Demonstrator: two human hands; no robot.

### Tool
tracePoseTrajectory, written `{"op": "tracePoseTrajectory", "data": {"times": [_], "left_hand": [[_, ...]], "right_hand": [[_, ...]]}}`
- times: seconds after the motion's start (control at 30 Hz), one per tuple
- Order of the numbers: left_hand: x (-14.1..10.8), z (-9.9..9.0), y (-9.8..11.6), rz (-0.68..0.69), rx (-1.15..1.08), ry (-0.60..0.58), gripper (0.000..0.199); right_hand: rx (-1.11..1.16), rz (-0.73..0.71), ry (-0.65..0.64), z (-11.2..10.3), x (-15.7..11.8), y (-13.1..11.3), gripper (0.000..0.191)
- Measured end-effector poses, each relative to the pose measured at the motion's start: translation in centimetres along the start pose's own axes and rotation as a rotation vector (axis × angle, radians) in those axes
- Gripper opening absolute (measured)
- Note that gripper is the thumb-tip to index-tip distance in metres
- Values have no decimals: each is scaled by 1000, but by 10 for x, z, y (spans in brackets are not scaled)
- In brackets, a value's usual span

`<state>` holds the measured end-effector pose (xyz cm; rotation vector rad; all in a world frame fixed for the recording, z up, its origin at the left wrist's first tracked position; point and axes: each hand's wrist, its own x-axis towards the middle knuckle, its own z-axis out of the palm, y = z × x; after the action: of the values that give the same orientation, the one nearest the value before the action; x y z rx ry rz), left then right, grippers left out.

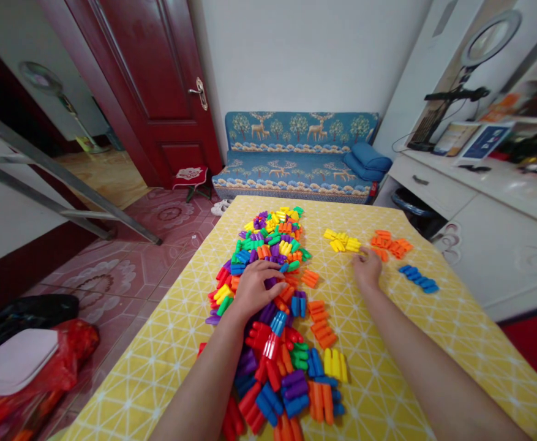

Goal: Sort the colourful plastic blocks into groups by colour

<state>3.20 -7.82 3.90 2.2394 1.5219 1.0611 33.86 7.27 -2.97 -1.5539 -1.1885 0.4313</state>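
A long heap of colourful plastic building pieces, each shaped like joined tubes, runs down the table. My left hand lies over the middle of this heap, fingers stretched forward and thumb apart; a blue piece shows by its fingertips. My right hand is right of the heap, its fingers curled together at the edge of a small group of yellow pieces. Whatever lies between those fingers is hidden. Beyond that hand are orange pieces, and blue pieces form a short row to its right.
A yellow patterned cloth covers the table. Loose orange pieces lie along the heap's right side. Behind the table stands a blue sofa; a white cabinet is at right and a metal ladder at left.
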Motion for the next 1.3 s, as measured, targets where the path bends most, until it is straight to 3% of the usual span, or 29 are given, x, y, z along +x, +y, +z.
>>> {"op": "tracePoseTrajectory", "data": {"times": [0.1,0.2,0.3,0.4,0.63,0.73,0.83,0.9,1.03,1.1,1.3], "left_hand": [[0,-1,0,1,0,-7,14],[0,0,0,-2,5,-10,14],[0,0,0,-5,11,-13,14],[0,1,0,-4,13,-12,14],[0,1,-1,-2,9,-13,14],[0,1,-1,-3,9,-13,14],[0,1,-1,-5,12,-16,14],[0,1,-1,-6,16,-15,14],[0,1,0,-6,16,-11,14],[0,1,1,-6,15,-11,14],[0,1,1,-11,11,-12,15]], "right_hand": [[-106,-91,-12,-2,-13,-1,25],[-414,-171,-78,1,-20,-6,37],[-737,-146,-236,9,-18,-10,62],[-878,-149,-397,19,-5,-12,64],[-891,-188,-492,29,28,-7,73],[-856,-232,-411,27,26,-8,73],[-791,-427,-238,19,14,-15,62],[-774,-586,-197,14,6,-20,45],[-766,-785,-359,11,-1,-25,33],[-767,-806,-427,13,-1,-24,32],[-865,-694,-398,20,1,-14,48]]}}
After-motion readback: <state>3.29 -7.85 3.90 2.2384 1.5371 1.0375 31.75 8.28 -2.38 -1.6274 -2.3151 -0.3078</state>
